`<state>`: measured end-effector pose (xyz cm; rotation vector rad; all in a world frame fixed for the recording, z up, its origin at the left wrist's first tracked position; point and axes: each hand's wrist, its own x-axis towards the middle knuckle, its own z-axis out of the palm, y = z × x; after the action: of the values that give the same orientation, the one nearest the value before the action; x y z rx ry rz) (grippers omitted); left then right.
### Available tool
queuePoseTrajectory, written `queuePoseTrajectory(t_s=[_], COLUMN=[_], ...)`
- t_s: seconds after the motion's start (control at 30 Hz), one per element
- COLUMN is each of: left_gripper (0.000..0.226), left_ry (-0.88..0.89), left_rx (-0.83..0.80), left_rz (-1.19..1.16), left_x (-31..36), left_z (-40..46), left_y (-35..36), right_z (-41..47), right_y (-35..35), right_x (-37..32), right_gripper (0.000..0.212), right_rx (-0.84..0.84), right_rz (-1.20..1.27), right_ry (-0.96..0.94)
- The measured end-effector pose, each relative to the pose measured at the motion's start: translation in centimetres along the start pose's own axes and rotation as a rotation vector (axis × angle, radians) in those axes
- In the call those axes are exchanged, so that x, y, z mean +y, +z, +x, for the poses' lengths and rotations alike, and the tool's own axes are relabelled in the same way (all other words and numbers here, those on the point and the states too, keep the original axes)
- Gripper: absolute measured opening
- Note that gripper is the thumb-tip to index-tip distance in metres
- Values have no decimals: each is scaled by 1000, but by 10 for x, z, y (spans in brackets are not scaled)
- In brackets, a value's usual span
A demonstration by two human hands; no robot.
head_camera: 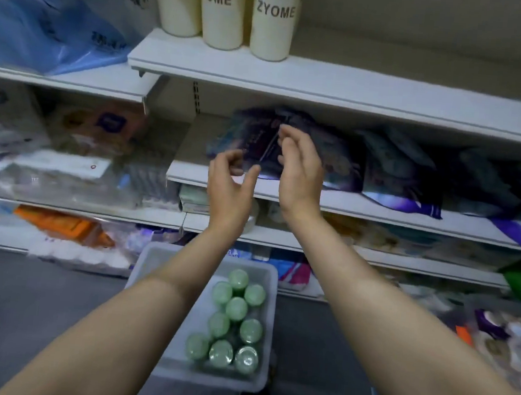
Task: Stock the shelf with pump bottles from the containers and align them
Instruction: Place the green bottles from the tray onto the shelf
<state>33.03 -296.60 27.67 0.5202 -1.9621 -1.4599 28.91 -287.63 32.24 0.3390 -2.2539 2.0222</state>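
Hovering before the shelf [390, 93], my left hand [230, 188] and right hand [299, 172] hold nothing, fingers loosely curled; green bottles [234, 319] at six o'clock in the bin [157, 260].

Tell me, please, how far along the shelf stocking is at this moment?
Done: three cream ZYOME bottles stand together on the top shelf. In hand: nothing; the left hand and right hand are raised, empty, before the dark pouches. Left: about ten green-capped bottles in the white bin.
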Motion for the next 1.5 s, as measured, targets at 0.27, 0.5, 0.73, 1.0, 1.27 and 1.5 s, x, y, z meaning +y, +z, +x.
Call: queuePoseTrajectory(t_s=[0.27, 0.5, 0.73, 1.0, 1.27, 1.5], left_gripper=[38, 46, 56, 46, 39, 35], left_ry=[-389, -459, -531, -574, -600, -624], left_rx=[-394, -605, -664, -646, -565, -499], left_rz=[232, 471, 584, 614, 606, 596], left_x=[-140, -200, -228, -241, -246, -252], left_z=[-116, -161, -167, -166, -176, -180], left_y=[-32, -41, -30, -24, -15, -8], right_z=[-100, -173, -199, -206, -213, -208], right_y=[-22, -47, -37, -34, -26, -21], right_x=[138, 216, 269, 286, 299, 295], right_gripper=[18, 30, 64, 88, 100, 105], right_rx=[-142, -259, -330, -341, -342, -208], right_rz=[-208, -165, -220, -190, -240, -277], right_ry=[676, 1031, 1124, 1196, 1188, 1202])
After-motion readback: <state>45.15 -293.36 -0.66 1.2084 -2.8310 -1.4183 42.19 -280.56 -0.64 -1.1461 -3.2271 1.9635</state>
